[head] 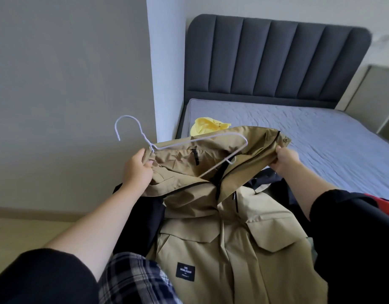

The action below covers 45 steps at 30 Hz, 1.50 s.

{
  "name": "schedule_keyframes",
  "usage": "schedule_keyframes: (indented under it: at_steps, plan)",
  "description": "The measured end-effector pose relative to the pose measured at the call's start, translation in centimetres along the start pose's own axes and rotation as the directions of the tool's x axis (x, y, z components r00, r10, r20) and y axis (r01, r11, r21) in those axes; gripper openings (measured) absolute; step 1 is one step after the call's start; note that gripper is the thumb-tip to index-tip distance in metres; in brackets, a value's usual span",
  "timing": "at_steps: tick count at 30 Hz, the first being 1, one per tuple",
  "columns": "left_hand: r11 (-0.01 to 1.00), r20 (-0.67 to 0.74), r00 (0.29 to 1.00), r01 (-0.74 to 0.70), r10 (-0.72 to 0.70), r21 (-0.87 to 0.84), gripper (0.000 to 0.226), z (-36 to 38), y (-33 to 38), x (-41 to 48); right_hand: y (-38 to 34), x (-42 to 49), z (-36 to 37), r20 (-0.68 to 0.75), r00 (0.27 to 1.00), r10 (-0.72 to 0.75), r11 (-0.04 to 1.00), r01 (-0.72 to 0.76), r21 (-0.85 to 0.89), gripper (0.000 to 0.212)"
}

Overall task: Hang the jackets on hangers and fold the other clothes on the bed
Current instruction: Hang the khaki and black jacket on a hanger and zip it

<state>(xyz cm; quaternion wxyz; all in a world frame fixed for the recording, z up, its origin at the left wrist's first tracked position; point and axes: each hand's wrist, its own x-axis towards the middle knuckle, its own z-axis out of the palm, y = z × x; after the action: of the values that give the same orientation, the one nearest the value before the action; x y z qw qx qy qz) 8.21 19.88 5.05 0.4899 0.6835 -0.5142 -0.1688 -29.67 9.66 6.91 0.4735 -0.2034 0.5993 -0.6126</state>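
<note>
Khaki jacket [211,238] in curled left hand [137,170] and right hand [285,160], hanger [189,141] partly inside.

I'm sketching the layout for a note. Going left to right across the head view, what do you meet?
In order: left hand → yellow garment → right hand → red cloth at the edge. The hanger and khaki jacket span the middle, so they are left out.

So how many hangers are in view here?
1: a white wire hanger, held by the left hand at the collar of the tan jacket. More could be hidden beneath it.
</note>
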Motion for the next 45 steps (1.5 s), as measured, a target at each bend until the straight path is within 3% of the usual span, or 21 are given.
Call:
schedule_keyframes:
  at_steps: [3, 8, 13, 17, 19, 22, 24, 27, 29, 30, 31, 32, 33, 35, 36, 37, 38, 39, 40, 42, 45]
  plan:
    - [0.999, -0.031, 0.999, 0.014, -0.015, -0.041, 0.021, 0.1, 0.4, -0.2, 0.7, -0.5, 0.1, 0.021, 0.999, 0.024, 1.0, -0.024, 0.011, 0.016]
    - [0.951, 0.043, 0.988, -0.156, 0.149, 0.267, 0.01, 0.1, 0.5, -0.8, 0.9, -1.2, 0.5, 0.038, 0.999, 0.022, 0.998, -0.024, 0.052, 0.014]
    - [0.893, 0.106, 0.954, -0.301, 0.282, 0.335, 0.025, 0.7, 0.8, -1.5, -0.2, -3.8, 1.2, 0.052, 0.999, 0.014, 0.992, -0.021, 0.126, 0.015]
    - [0.871, 0.168, 0.939, -0.342, 0.301, 0.352, 0.013, 1.8, 1.8, -1.8, -1.4, -9.0, 4.4, 0.307, 0.949, 0.068, 0.975, -0.128, 0.18, 0.021]
    - [0.896, 0.198, 0.936, -0.339, 0.291, 0.288, 0.018, 2.9, 2.7, -2.3, -1.3, -12.7, 6.5, 0.452, 0.885, 0.108, 0.972, -0.189, 0.139, 0.025]
    - [0.969, 0.123, 0.974, -0.207, 0.19, 0.134, 0.022, 3.7, 3.9, -2.2, 0.5, -16.7, 7.7, 0.622, 0.765, 0.169, 0.972, -0.234, 0.023, 0.03]
    - [0.993, 0.051, 0.992, -0.117, 0.116, 0.03, 0.023, 3.4, 4.3, -1.4, 1.9, -17.5, 7.2, 0.685, 0.707, 0.175, 0.983, -0.082, -0.166, 0.027]
    - [0.988, 0.017, 0.993, -0.11, 0.113, -0.11, 0.01, 2.5, 5.2, -0.7, 2.2, -17.7, 6.1, 0.664, 0.748, -0.006, 0.931, 0.246, -0.269, 0.038]
    - [0.98, 0.031, 0.989, -0.142, 0.147, -0.137, 0.009, 2.2, 6.0, -0.4, 1.6, -16.5, 5.3, 0.52, 0.773, -0.363, 0.784, 0.555, -0.278, 0.036]
    - [0.976, 0.035, 0.984, -0.166, 0.173, -0.143, 0.01, 2.1, 6.6, -0.3, 0.9, -15.5, 4.9, 0.419, 0.698, -0.58, 0.608, 0.714, -0.347, 0.025]
    - [0.969, 0.036, 0.978, -0.197, 0.205, -0.148, 0.011, 1.9, 7.3, -0.2, 0.1, -14.8, 4.5, 0.367, 0.571, -0.734, 0.409, 0.803, -0.433, 0.018]
    - [0.96, 0.036, 0.969, -0.238, 0.246, -0.15, 0.012, 1.6, 8.0, -0.1, -0.7, -14.2, 4.3, 0.385, 0.46, -0.8, 0.235, 0.83, -0.505, 0.022]
    - [0.947, 0.035, 0.956, -0.284, 0.292, -0.148, 0.013, 1.3, 8.8, 0.0, -1.5, -13.3, 4.3, 0.462, 0.41, -0.786, 0.088, 0.815, -0.573, 0.032]
    - [0.927, 0.038, 0.932, -0.354, 0.361, -0.127, 0.014, 0.6, 10.0, 0.4, -2.8, -12.1, 4.6, 0.622, 0.425, -0.658, -0.154, 0.732, -0.663, 0.047]
    - [0.923, 0.037, 0.927, -0.368, 0.374, -0.108, 0.013, 0.1, 10.6, 0.6, -3.7, -12.2, 4.8, 0.662, 0.483, -0.573, -0.168, 0.721, -0.672, 0.055]
    - [0.925, 0.029, 0.927, -0.369, 0.373, -0.09, 0.011, -0.4, 11.3, 0.9, -4.5, -12.4, 5.3, 0.679, 0.514, -0.524, -0.078, 0.765, -0.639, 0.061]
    - [0.929, 0.011, 0.931, -0.363, 0.365, -0.079, 0.01, -1.1, 12.0, 1.3, -5.4, -12.9, 5.9, 0.684, 0.529, -0.502, 0.042, 0.805, -0.591, 0.06]
    - [0.932, -0.013, 0.935, -0.356, 0.356, -0.073, 0.01, -2.0, 12.7, 1.8, -6.3, -13.4, 6.8, 0.674, 0.51, -0.534, 0.046, 0.814, -0.58, 0.052]
    - [0.933, -0.044, 0.935, -0.354, 0.351, -0.07, 0.01, -3.0, 13.6, 2.3, -7.4, -14.5, 8.0, 0.661, 0.454, -0.597, -0.101, 0.775, -0.623, 0.038]
    - [0.929, -0.117, 0.928, -0.364, 0.355, -0.066, 0.008, -5.6, 15.8, 3.4, -9.7, -16.7, 10.5, 0.607, 0.313, -0.731, -0.251, 0.704, -0.665, 0.016]
    - [0.917, -0.219, 0.899, -0.396, 0.378, -0.043, 0.009, -11.3, 19.2, 5.7, -13.2, -21.7, 15.3, 0.534, 0.173, -0.828, -0.22, 0.775, -0.593, 0.015]
